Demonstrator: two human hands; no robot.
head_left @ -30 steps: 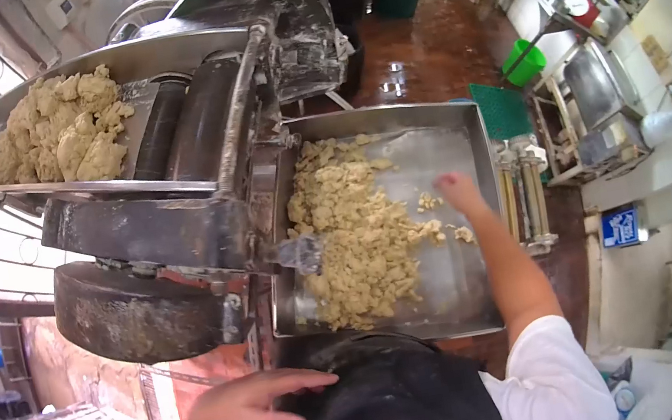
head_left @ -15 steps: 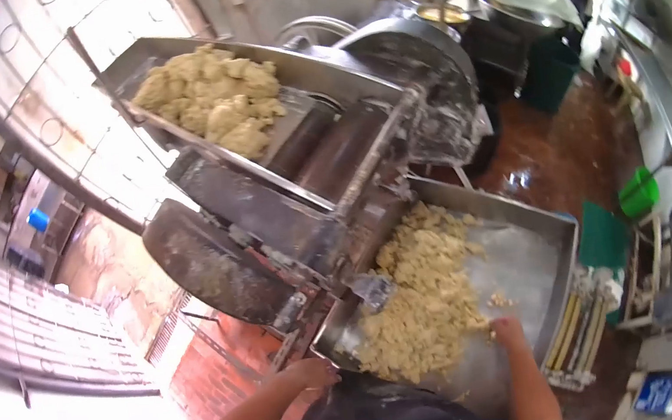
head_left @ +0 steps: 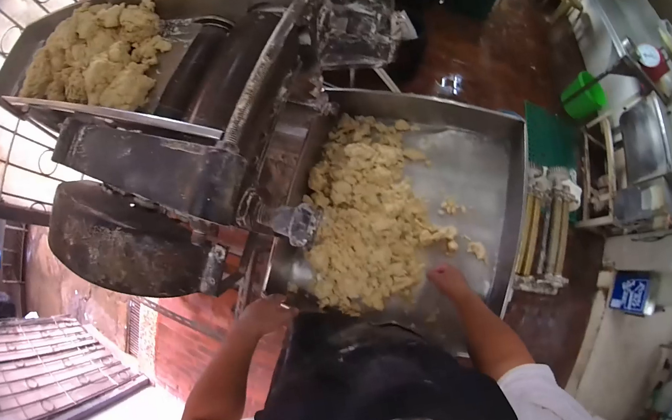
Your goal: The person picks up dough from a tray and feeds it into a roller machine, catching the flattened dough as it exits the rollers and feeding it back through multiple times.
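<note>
A wide metal tray (head_left: 477,130) lies in front of me, its left half heaped with crumbly pale-yellow dough (head_left: 369,222). My left hand (head_left: 269,315) is at the tray's near left corner, fingers curled on the rim. Over the near part of the tray, just right of the heap, my right hand (head_left: 447,280) is closed; whether anything is inside it I cannot make out. Small loose bits of dough (head_left: 476,249) lie beyond it on the metal. Above the tray stands a roller machine (head_left: 244,75), with a larger lump of dough (head_left: 101,58) in its upper hopper.
A clear plastic-looking piece (head_left: 296,225) hangs at the tray's left edge by the machine. To the right are rolling pins (head_left: 545,225), a green board (head_left: 550,132), a green bucket (head_left: 583,94) and a counter with a scale (head_left: 647,56). A barred gate (head_left: 36,367) stands left.
The view has tilted down and shifted, so the machine sits higher and further left. My right hand has drawn back towards me from the dough's edge; my left hand stays at the tray corner.
</note>
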